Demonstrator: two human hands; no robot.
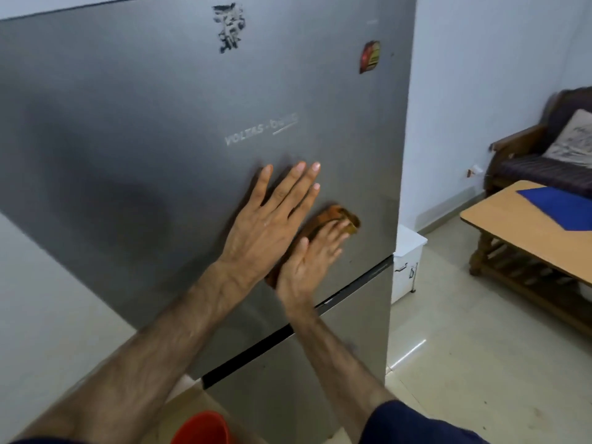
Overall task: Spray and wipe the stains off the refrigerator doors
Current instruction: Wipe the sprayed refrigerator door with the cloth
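A tall grey steel refrigerator fills the view, its upper door (144, 123) above a black gap and its lower door (349, 341) below. A dark scuffed stain (230, 27) marks the upper door near the top. My left hand (272, 216) lies flat on the upper door, fingers straight and spread. Just right of it, my right hand (312, 254) presses an orange-brown cloth (339, 216) flat against the door near its lower edge. No spray bottle is in view.
A red-and-yellow sticker (370, 57) sits high on the door's right side. A red bucket (205, 429) stands at my feet. To the right are a white box (408, 254), a wooden table (519, 225) with a blue sheet (560, 208), and a dark sofa (544, 161).
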